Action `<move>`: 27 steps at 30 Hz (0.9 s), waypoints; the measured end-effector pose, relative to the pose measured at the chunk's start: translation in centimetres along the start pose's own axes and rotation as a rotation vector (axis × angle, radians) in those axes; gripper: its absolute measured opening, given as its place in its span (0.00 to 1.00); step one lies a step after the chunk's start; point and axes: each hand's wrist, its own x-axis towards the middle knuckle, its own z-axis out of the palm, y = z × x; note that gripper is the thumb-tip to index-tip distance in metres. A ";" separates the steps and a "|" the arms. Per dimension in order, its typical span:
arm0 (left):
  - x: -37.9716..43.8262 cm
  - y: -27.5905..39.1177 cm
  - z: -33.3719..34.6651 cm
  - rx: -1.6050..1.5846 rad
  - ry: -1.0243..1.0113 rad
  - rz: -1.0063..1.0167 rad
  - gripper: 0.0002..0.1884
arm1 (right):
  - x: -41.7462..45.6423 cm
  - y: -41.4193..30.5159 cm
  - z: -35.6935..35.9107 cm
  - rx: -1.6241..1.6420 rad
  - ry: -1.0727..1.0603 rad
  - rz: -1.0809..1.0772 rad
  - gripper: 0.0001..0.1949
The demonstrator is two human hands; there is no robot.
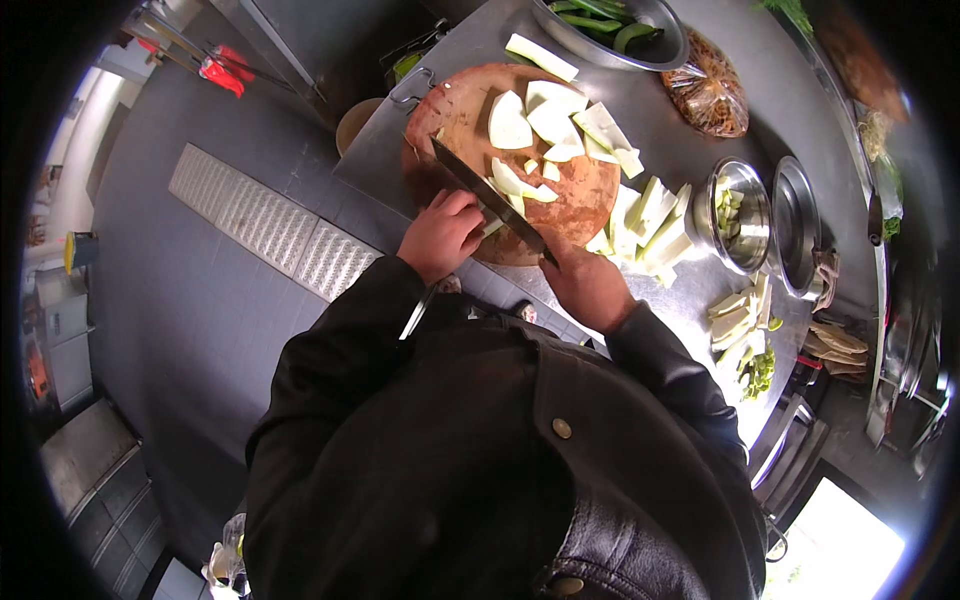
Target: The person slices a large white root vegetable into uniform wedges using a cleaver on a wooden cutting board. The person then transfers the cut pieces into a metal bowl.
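Note:
My right hand [586, 283] is closed round the handle end of a kitchen knife [491, 199], whose dark blade slants across a round wooden chopping board [577, 214]. At the board's near left edge, my left hand [442, 234] lies beside the blade with its fingers curled; a pale piece shows just past the fingertips, and whether they grip it I cannot tell. Pale green-white vegetable chunks [510, 124] lie on the far part of the board, with smaller cut pieces [525, 186] close to the blade. Long pale vegetable strips [652, 229] are heaped against the board's right side.
On the steel table [480, 45] stand a metal bowl of green vegetables [611, 26], a tied plastic bag of brown food [709, 86], a small steel bowl with cut pieces [731, 214] and an upright-looking steel dish [796, 225]. More cut vegetables [739, 322] lie at the right.

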 end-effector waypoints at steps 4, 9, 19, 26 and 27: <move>-0.3 0.0 0.4 -0.003 0.049 0.010 0.10 | -1.8 -0.9 -1.0 0.047 -0.050 0.028 0.22; -0.9 -0.5 -0.2 -0.037 -0.001 0.013 0.14 | 0.1 0.5 2.3 0.098 0.009 -0.009 0.22; -1.2 0.2 -0.1 -0.096 -0.065 -0.027 0.21 | -1.0 1.9 1.0 0.083 0.127 0.056 0.22; 0.6 0.0 0.3 -0.069 -0.014 0.035 0.17 | -2.4 -0.2 -1.7 0.024 0.143 0.015 0.22; 0.5 -0.1 0.4 -0.062 -0.027 0.020 0.16 | -2.4 -0.1 -1.4 0.024 0.165 -0.007 0.21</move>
